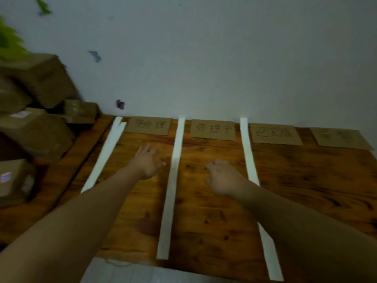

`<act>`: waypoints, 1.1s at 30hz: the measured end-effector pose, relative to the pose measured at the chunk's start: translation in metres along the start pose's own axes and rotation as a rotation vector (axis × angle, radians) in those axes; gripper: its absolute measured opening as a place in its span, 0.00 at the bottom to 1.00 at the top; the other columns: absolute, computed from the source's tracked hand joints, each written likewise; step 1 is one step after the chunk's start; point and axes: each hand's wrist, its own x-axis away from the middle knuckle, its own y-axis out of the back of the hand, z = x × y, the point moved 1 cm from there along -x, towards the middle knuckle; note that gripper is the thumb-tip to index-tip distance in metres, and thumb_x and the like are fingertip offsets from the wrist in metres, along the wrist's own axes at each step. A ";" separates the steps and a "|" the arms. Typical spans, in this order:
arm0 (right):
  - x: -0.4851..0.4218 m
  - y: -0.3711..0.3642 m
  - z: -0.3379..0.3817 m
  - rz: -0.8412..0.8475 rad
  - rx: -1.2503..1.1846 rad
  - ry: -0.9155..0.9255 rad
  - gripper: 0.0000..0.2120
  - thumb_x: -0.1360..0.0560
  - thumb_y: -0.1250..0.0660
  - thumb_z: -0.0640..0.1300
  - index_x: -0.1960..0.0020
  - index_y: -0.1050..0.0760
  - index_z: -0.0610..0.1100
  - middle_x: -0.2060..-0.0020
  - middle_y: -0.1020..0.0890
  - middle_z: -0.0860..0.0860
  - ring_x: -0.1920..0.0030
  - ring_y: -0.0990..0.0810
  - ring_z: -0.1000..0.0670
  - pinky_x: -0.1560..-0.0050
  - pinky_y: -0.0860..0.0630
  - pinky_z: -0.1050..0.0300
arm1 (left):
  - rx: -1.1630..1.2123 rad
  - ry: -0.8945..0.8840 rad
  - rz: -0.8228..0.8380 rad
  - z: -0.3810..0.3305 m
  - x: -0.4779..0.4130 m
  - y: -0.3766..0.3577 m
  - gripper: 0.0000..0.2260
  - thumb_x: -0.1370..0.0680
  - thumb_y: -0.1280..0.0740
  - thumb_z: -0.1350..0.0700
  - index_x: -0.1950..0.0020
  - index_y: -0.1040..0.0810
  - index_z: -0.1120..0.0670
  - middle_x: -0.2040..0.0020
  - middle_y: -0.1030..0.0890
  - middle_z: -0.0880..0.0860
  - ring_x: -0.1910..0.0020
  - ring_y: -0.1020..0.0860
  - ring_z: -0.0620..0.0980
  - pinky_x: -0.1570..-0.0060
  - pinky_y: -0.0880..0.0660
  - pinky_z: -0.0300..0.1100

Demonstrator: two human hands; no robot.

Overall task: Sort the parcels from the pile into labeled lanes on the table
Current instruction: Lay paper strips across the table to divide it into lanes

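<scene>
A pile of brown cardboard parcels (38, 127) is stacked at the far left, beside the wooden table (306, 180). White tape strips (173, 180) split the tabletop into lanes. Cardboard labels with handwritten characters lie along the back edge: one (148, 125) in the left lane, one (213, 129) in the middle lane, and two more (275, 134) to the right. My left hand (146, 162) hovers over the left lane with fingers spread, holding nothing. My right hand (221, 176) hangs above the middle lane with loosely curled fingers, empty.
A pale wall (224, 58) rises right behind the table, with small coloured marks on it. Green leaves (8, 37) show at the upper left above the parcels. A light floor (122, 272) is visible below the table's near edge.
</scene>
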 end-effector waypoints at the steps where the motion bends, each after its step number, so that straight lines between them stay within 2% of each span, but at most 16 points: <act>1: -0.006 -0.002 0.021 0.004 0.003 -0.001 0.24 0.20 0.40 0.52 0.26 0.38 0.48 0.31 0.34 0.45 0.30 0.37 0.43 0.31 0.35 0.46 | 0.014 0.015 -0.008 0.024 0.007 0.008 0.34 0.23 0.40 0.39 0.22 0.49 0.51 0.22 0.51 0.56 0.23 0.56 0.57 0.25 0.54 0.52; 7: -0.033 -0.029 0.147 -0.007 -0.002 -0.015 0.24 0.21 0.39 0.53 0.27 0.36 0.49 0.34 0.32 0.46 0.33 0.33 0.43 0.34 0.31 0.48 | 0.072 0.080 -0.009 0.154 0.057 0.037 0.33 0.22 0.40 0.42 0.22 0.50 0.49 0.22 0.53 0.55 0.23 0.56 0.58 0.27 0.52 0.52; 12: -0.050 -0.060 0.232 0.078 -0.097 -0.008 0.25 0.21 0.38 0.53 0.27 0.35 0.47 0.31 0.32 0.45 0.32 0.32 0.43 0.34 0.33 0.50 | 0.091 0.144 0.087 0.245 0.076 0.039 0.33 0.22 0.38 0.42 0.22 0.49 0.50 0.22 0.51 0.56 0.23 0.54 0.58 0.26 0.51 0.51; 17: -0.079 -0.089 0.288 0.150 -0.146 -0.026 0.24 0.21 0.38 0.52 0.30 0.33 0.42 0.32 0.29 0.44 0.34 0.30 0.44 0.37 0.31 0.53 | 0.310 0.128 0.117 0.286 0.071 0.036 0.28 0.22 0.36 0.47 0.25 0.40 0.50 0.25 0.38 0.55 0.29 0.36 0.56 0.31 0.36 0.51; 19: -0.094 -0.102 0.305 0.161 -0.196 -0.054 0.19 0.21 0.37 0.49 0.35 0.28 0.39 0.38 0.24 0.43 0.40 0.24 0.45 0.44 0.26 0.55 | 0.391 0.144 0.139 0.291 0.063 0.030 0.24 0.21 0.37 0.51 0.26 0.38 0.52 0.28 0.32 0.55 0.32 0.31 0.56 0.35 0.32 0.48; 21: -0.108 -0.119 0.320 0.179 -0.239 -0.065 0.14 0.21 0.37 0.48 0.43 0.25 0.38 0.48 0.21 0.44 0.51 0.22 0.47 0.56 0.24 0.59 | 0.432 0.167 0.154 0.292 0.056 0.021 0.20 0.19 0.40 0.54 0.27 0.36 0.54 0.31 0.29 0.56 0.35 0.29 0.56 0.39 0.31 0.44; 23: -0.118 -0.141 0.333 0.193 -0.273 -0.082 0.11 0.21 0.37 0.48 0.56 0.25 0.41 0.63 0.24 0.48 0.63 0.27 0.52 0.68 0.32 0.64 | 0.485 0.190 0.204 0.294 0.047 0.006 0.18 0.18 0.42 0.56 0.28 0.34 0.55 0.33 0.28 0.56 0.37 0.27 0.56 0.43 0.29 0.42; 25: -0.123 -0.166 0.346 0.210 -0.296 -0.121 0.17 0.22 0.36 0.53 0.65 0.32 0.44 0.68 0.29 0.50 0.66 0.28 0.53 0.68 0.34 0.63 | 0.615 0.238 0.253 0.298 0.040 -0.010 0.16 0.18 0.43 0.55 0.31 0.31 0.55 0.35 0.26 0.56 0.40 0.26 0.55 0.43 0.26 0.46; 26: -0.124 -0.179 0.352 0.218 -0.287 -0.148 0.18 0.24 0.35 0.57 0.63 0.32 0.44 0.65 0.28 0.49 0.61 0.25 0.51 0.63 0.32 0.61 | 0.698 0.280 0.265 0.300 0.036 -0.016 0.15 0.18 0.44 0.55 0.33 0.29 0.55 0.38 0.25 0.55 0.42 0.25 0.55 0.43 0.25 0.47; 27: -0.125 -0.190 0.358 0.214 -0.264 -0.169 0.19 0.26 0.34 0.61 0.56 0.29 0.43 0.57 0.26 0.47 0.52 0.24 0.48 0.56 0.29 0.59 | 0.780 0.324 0.258 0.304 0.033 -0.020 0.13 0.18 0.44 0.55 0.36 0.27 0.55 0.42 0.23 0.54 0.45 0.24 0.54 0.45 0.25 0.47; 28: -0.126 -0.199 0.364 0.210 -0.247 -0.217 0.26 0.28 0.34 0.63 0.45 0.29 0.41 0.48 0.26 0.44 0.44 0.26 0.45 0.49 0.28 0.55 | 0.862 0.363 0.253 0.306 0.030 -0.021 0.12 0.18 0.44 0.55 0.38 0.26 0.56 0.48 0.23 0.53 0.49 0.24 0.52 0.47 0.25 0.47; 29: -0.126 -0.205 0.369 0.192 -0.237 -0.260 0.34 0.29 0.33 0.65 0.36 0.33 0.39 0.41 0.29 0.43 0.39 0.29 0.43 0.44 0.27 0.52 | 0.941 0.386 0.262 0.308 0.028 -0.019 0.12 0.18 0.44 0.55 0.39 0.26 0.56 0.52 0.22 0.52 0.52 0.24 0.51 0.50 0.26 0.46; 31: -0.130 -0.213 0.380 0.152 -0.214 -0.342 0.39 0.28 0.32 0.62 0.29 0.40 0.39 0.35 0.32 0.43 0.36 0.30 0.43 0.40 0.26 0.49 | 1.026 0.390 0.312 0.314 0.024 -0.016 0.12 0.18 0.45 0.55 0.38 0.27 0.57 0.56 0.23 0.51 0.55 0.24 0.49 0.51 0.27 0.45; 33: -0.134 -0.216 0.390 0.137 -0.227 -0.426 0.35 0.27 0.31 0.57 0.29 0.39 0.40 0.35 0.31 0.43 0.37 0.29 0.43 0.39 0.26 0.49 | 1.052 0.365 0.367 0.322 0.024 -0.013 0.13 0.18 0.44 0.54 0.37 0.28 0.56 0.54 0.23 0.51 0.52 0.24 0.49 0.48 0.27 0.46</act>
